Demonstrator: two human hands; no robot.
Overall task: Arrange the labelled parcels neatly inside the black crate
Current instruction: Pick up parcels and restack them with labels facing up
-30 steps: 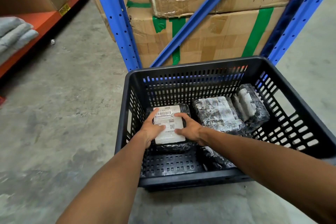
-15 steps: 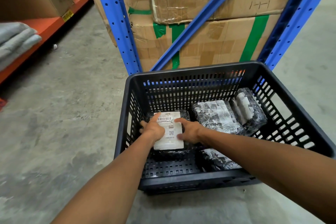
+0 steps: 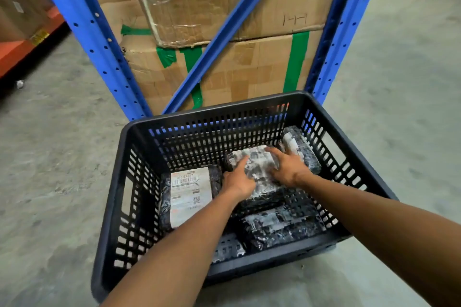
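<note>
A black slotted crate (image 3: 124, 182) stands on the concrete floor. Inside, at the left, a black-wrapped parcel with a white barcode label (image 3: 190, 194) lies flat, label up. In the middle lies a second wrapped parcel (image 3: 260, 166); my left hand (image 3: 237, 180) grips its left side and my right hand (image 3: 289, 168) its right side. A third parcel (image 3: 299, 147) leans against the right wall. Another parcel (image 3: 279, 227) lies at the front right of the crate floor.
Blue rack uprights (image 3: 92, 40) with a diagonal brace stand right behind the crate, with taped cardboard boxes (image 3: 237, 65) stacked inside. An orange shelf beam (image 3: 22, 50) with boxes runs along the far left. Bare concrete floor (image 3: 50, 169) surrounds the crate.
Both hands left the labelled parcel at the left and moved right onto the middle parcel. The view has come closer to the crate.
</note>
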